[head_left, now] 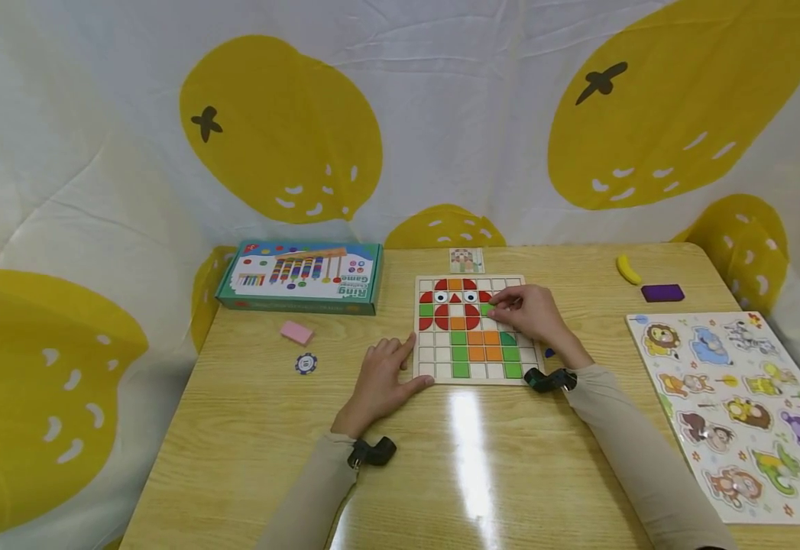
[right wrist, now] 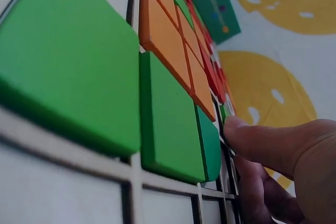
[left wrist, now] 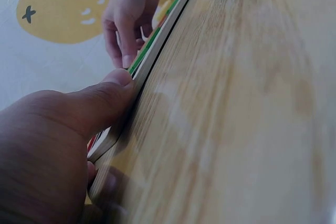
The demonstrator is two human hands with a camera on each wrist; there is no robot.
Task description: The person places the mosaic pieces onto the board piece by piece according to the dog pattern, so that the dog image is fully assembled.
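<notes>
A wooden grid board (head_left: 425,354) lies on the table, partly filled with red, orange, green and white tiles; two tiles carry eyes. At its lower left corner is my left hand (head_left: 380,380), the thumb resting on the near edge and a finger against the left edge. My right hand (head_left: 532,312) is over the board's right side. Its thumb and fingers pinch a small green tile (head_left: 486,309) at the grid. In the right wrist view the thumb touches that tile, while green tiles (right wrist: 68,61) and orange tiles (right wrist: 163,38) sit in nearer cells.
A small picture card (head_left: 466,260) lies behind the board. To the left are a ring game box (head_left: 303,275), a pink block (head_left: 297,332) and a poker chip (head_left: 306,363). On the right are a toy banana (head_left: 627,270), a purple block (head_left: 662,293) and an animal puzzle (head_left: 736,382).
</notes>
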